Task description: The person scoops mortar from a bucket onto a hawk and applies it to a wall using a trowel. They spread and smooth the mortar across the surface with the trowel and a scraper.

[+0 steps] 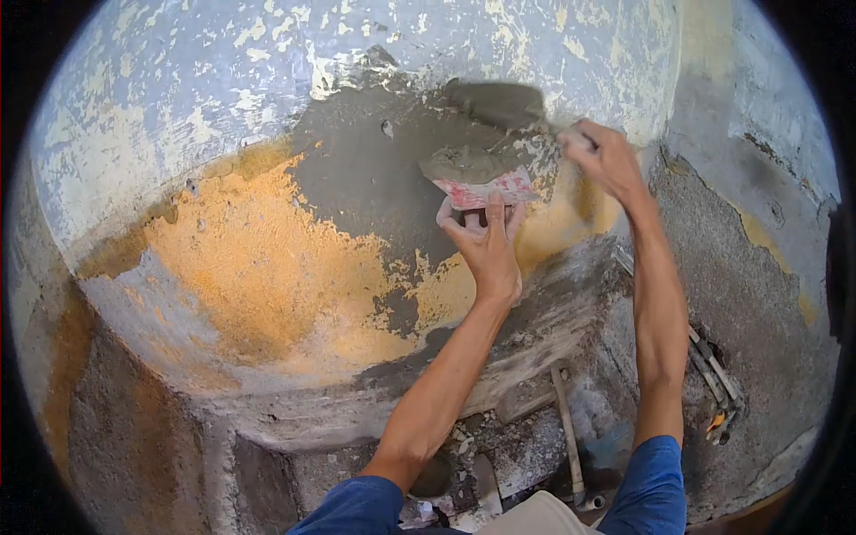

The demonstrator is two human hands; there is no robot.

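— Starting at the left?
— Exposed orange wall, then a broad patch of wet grey mortar beneath flaking blue-white paint.
— And the left hand?
— Raised near the centre, gripping a red-and-white board from below, a mound of mortar on top.
— Just above?
— A plastering trowel, blade touching or nearly touching the wall; cannot tell which.
— Further right?
— Lower down, a hammer-like tool; higher, the right hand, closed around the trowel's handle; beyond, loose tools.
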